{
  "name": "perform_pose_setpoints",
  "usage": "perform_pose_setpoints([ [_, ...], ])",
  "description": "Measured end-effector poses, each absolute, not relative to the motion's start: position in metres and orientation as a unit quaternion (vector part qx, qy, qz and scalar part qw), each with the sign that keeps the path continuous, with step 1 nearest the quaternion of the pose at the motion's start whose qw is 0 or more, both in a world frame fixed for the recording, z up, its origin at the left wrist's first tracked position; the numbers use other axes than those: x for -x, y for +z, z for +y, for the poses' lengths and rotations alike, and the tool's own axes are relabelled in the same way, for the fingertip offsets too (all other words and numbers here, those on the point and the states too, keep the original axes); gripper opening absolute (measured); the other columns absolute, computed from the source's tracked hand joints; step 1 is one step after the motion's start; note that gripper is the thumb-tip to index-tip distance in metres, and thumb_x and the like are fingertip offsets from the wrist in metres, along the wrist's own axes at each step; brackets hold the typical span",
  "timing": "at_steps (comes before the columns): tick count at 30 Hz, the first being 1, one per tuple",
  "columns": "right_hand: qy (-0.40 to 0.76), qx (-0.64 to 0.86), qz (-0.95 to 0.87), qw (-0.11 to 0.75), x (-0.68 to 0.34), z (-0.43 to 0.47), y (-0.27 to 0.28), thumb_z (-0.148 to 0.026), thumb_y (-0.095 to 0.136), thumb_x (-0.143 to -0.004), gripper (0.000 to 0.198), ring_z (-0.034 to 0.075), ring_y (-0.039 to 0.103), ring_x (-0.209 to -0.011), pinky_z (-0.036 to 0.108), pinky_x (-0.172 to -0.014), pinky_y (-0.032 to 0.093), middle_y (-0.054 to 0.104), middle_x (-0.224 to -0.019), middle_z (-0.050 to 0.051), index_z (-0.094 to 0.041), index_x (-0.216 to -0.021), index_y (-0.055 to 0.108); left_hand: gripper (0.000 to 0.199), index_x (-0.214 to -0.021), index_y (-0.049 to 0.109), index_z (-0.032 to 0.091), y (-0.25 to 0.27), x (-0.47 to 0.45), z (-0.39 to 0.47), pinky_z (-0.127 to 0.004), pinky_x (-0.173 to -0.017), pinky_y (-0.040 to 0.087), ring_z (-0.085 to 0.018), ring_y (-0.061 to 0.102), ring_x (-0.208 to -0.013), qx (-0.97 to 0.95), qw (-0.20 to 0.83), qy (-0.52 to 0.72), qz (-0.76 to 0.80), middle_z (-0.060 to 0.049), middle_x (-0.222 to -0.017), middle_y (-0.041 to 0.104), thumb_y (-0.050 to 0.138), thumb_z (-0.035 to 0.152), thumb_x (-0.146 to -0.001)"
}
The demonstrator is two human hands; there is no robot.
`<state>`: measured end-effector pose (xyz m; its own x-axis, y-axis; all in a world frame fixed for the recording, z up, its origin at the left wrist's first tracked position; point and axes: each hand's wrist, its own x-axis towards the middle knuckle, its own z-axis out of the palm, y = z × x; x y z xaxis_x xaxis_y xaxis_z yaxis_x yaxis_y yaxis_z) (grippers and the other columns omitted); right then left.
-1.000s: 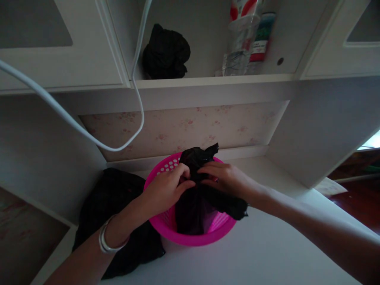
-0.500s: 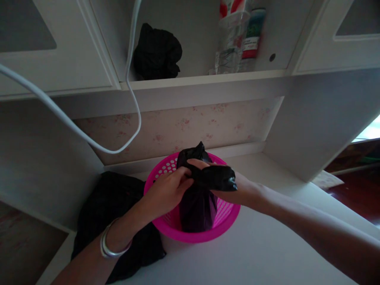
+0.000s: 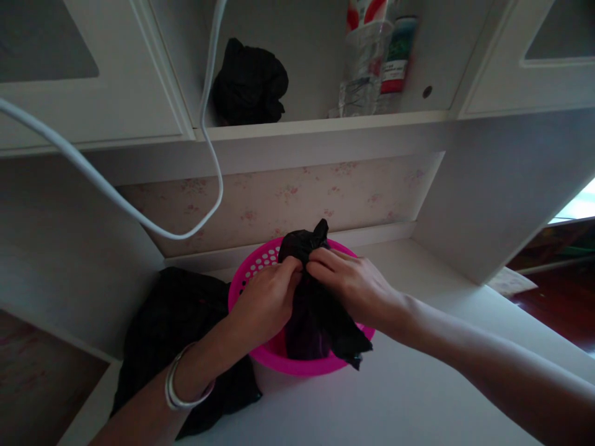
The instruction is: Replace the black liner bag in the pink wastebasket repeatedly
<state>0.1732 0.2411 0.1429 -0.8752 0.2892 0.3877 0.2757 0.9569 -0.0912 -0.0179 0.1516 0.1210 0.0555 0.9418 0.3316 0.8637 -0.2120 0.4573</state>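
A black plastic bag (image 3: pixel 309 331) sits inside a pink perforated basket (image 3: pixel 302 367) on the white surface. My left hand (image 3: pixel 272 294), below a silver bangle, pinches the gathered neck of the bag from the left. From the right, my right hand (image 3: pixel 348 282) pinches the same neck, its fingertips close to the left thumb. One loose end of the bag hangs from under my right hand over the basket's front rim. Another twisted tip sticks up behind the fingers. What is in the bag is hidden.
A larger black bag (image 3: pixel 186 347) lies left of the basket, under my left forearm. A white cable (image 3: pixel 134 210) loops in front at upper left. The shelf (image 3: pixel 325 124) above holds a crumpled black bag (image 3: pixel 251 83), a clear plastic container (image 3: pixel 362 74) and a red-green can (image 3: pixel 397 56).
My right hand has come round to the front of the bag's neck, fingers now beside my left hand's. The loose end has dropped from sideways to hanging over the basket rim.
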Motion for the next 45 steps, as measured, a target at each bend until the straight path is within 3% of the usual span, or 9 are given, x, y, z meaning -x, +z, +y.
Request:
perform_pose_setpoints([
  [4, 0.173, 0.082, -0.944, 0.267, -0.173, 0.252, 0.130, -0.006, 0.055, -0.091, 0.036, 0.021, 0.069, -0.105, 0.030, -0.087, 0.052, 0.068, -0.124, 0.010, -0.021, -0.123, 0.063, 0.017, -0.111, 0.048, 0.024, 0.123, 0.021, 0.149, -0.037, -0.082, 0.055, -0.022, 0.070, -0.099, -0.688, 0.226, 0.371, 0.581, -0.006, -0.104, 0.070, 0.046, 0.039, -0.105],
  [7, 0.251, 0.049, -0.916, 0.310, -0.171, 0.264, 0.113, -0.013, 0.062, -0.088, 0.023, 0.020, 0.069, -0.094, 0.029, -0.081, 0.051, 0.071, -0.110, 0.007, -0.020, -0.109, 0.066, 0.033, -0.120, 0.046, 0.024, 0.122, 0.020, 0.146, -0.036, -0.083, 0.056, -0.021, 0.070, -0.099, -0.681, 0.302, 0.357, 0.564, -0.005, -0.109, 0.069, 0.065, 0.032, -0.095],
  [11, 0.277, 0.099, -0.893, 0.340, -0.171, 0.269, 0.105, -0.015, 0.059, -0.090, 0.012, 0.018, 0.067, -0.086, 0.028, -0.077, 0.051, 0.070, -0.100, 0.004, -0.021, -0.095, 0.069, 0.020, -0.115, 0.057, 0.025, 0.123, 0.022, 0.148, -0.035, -0.078, 0.051, -0.020, 0.069, -0.091, -0.701, 0.209, 0.305, 0.610, -0.001, -0.099, 0.072, 0.058, 0.018, -0.096],
  [17, 0.268, 0.039, -0.922, 0.278, -0.186, 0.263, 0.130, -0.014, 0.059, -0.095, 0.023, 0.023, 0.070, -0.108, 0.037, -0.096, 0.054, 0.073, -0.116, 0.010, -0.020, -0.114, 0.070, 0.016, -0.103, 0.070, 0.022, 0.133, 0.038, 0.151, -0.035, -0.083, 0.050, -0.021, 0.068, -0.096, -0.731, 0.191, 0.261, 0.601, -0.003, -0.103, 0.074, 0.058, 0.014, -0.095],
  [21, 0.259, 0.002, -0.924, 0.282, -0.197, 0.247, 0.140, -0.007, 0.048, -0.099, 0.042, 0.019, 0.066, -0.122, 0.033, -0.100, 0.055, 0.067, -0.132, 0.014, -0.023, -0.132, 0.068, 0.019, -0.115, 0.069, 0.024, 0.136, 0.036, 0.149, -0.035, -0.085, 0.051, -0.020, 0.067, -0.096, -0.739, 0.157, 0.274, 0.596, -0.002, -0.103, 0.071, 0.055, 0.028, -0.102],
  [27, 0.308, -0.046, -0.918, 0.247, -0.208, 0.217, 0.132, 0.007, 0.044, -0.086, 0.043, 0.015, 0.072, -0.107, 0.025, -0.091, 0.058, 0.071, -0.123, 0.011, -0.018, -0.100, 0.076, 0.030, -0.119, 0.070, 0.027, 0.130, 0.033, 0.150, -0.041, -0.103, 0.047, -0.025, 0.062, -0.115, -0.762, 0.067, 0.294, 0.573, -0.005, -0.118, 0.067, 0.069, 0.046, -0.096],
  [33, 0.447, 0.019, -0.814, 0.372, -0.208, 0.225, 0.121, -0.013, 0.073, -0.083, 0.012, 0.018, 0.069, -0.099, 0.032, -0.092, 0.054, 0.072, -0.110, 0.009, -0.020, -0.092, 0.068, 0.014, -0.089, 0.067, 0.022, 0.132, 0.026, 0.145, -0.032, -0.077, 0.048, -0.018, 0.064, -0.083, -0.751, 0.096, 0.297, 0.582, 0.001, -0.086, 0.066, 0.061, 0.027, -0.101],
  [41, 0.711, 0.161, -0.545, 0.415, -0.194, 0.235, 0.118, -0.035, 0.084, -0.073, 0.021, 0.017, 0.067, -0.090, 0.029, -0.082, 0.058, 0.073, -0.097, 0.005, -0.019, -0.080, 0.072, 0.026, -0.119, 0.068, 0.026, 0.122, 0.027, 0.138, -0.036, -0.104, 0.052, -0.020, 0.065, -0.121, -0.819, 0.026, 0.309, 0.483, -0.006, -0.128, 0.067, 0.053, 0.014, -0.102],
  [45, 0.745, 0.166, -0.517, 0.388, -0.186, 0.234, 0.125, -0.037, 0.086, -0.071, 0.028, 0.018, 0.070, -0.087, 0.033, -0.082, 0.063, 0.074, -0.092, 0.006, -0.018, -0.085, 0.073, 0.032, -0.126, 0.069, 0.026, 0.119, 0.030, 0.143, -0.034, -0.091, 0.060, -0.020, 0.072, -0.109, -0.833, -0.033, 0.279, 0.477, -0.008, -0.128, 0.070, 0.047, 0.017, -0.105],
])
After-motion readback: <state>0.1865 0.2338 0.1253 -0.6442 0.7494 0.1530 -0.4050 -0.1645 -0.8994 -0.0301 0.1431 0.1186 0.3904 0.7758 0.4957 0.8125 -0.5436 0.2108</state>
